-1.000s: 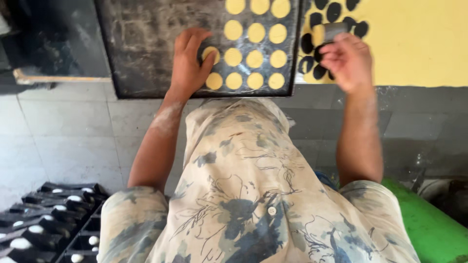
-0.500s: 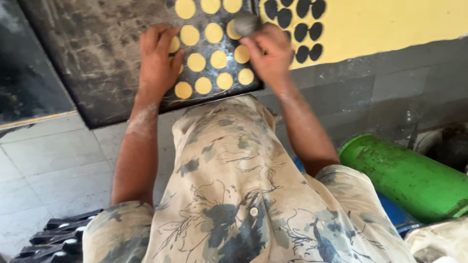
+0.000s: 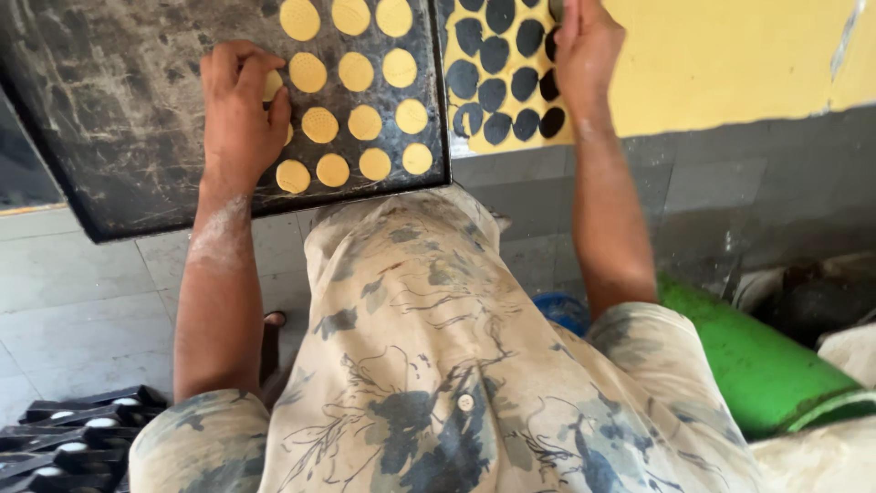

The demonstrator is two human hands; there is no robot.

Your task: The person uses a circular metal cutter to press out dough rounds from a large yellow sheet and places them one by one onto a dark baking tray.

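Left hand [image 3: 239,114] pinching a yellow dough disc [image 3: 272,85] down onto the dark tray [image 3: 119,110] near its lower edge, right hand [image 3: 587,46] seemingly closed over the cut dough sheet [image 3: 730,55] beyond the tray's right edge.

A small working bakery is shown. A blackened, flour-dusted baking tray [image 3: 119,128] is filled with rows of round yellow dough discs [image 3: 365,121] just beside the fingers [image 3: 239,68]. A rolled yellow dough sheet [image 3: 730,55], punched with round holes, is spread on the grey tiled counter [image 3: 730,192].
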